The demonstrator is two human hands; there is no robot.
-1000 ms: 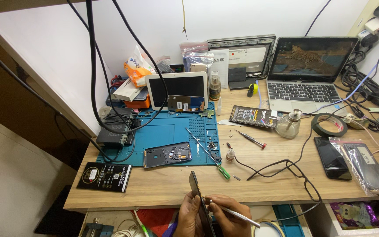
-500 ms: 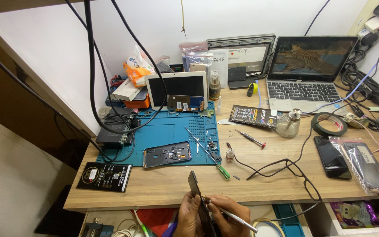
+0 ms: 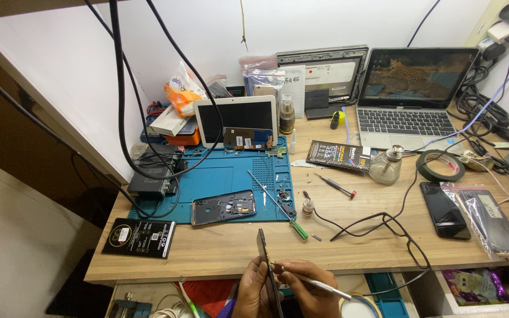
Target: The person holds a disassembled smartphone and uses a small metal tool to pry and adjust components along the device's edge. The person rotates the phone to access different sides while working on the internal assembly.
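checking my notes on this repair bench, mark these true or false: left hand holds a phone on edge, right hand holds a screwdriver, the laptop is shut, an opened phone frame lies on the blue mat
1. The left hand holds a phone on edge: true.
2. The right hand holds a screwdriver: false, it holds a thin metal tool; the green-handled screwdriver lies on the desk.
3. The laptop is shut: false, it is open, screen lit.
4. An opened phone frame lies on the blue mat: true.

One head-worn camera looks steeply down from above across the wooden desk (image 3: pixel 349 247), hands nearest.
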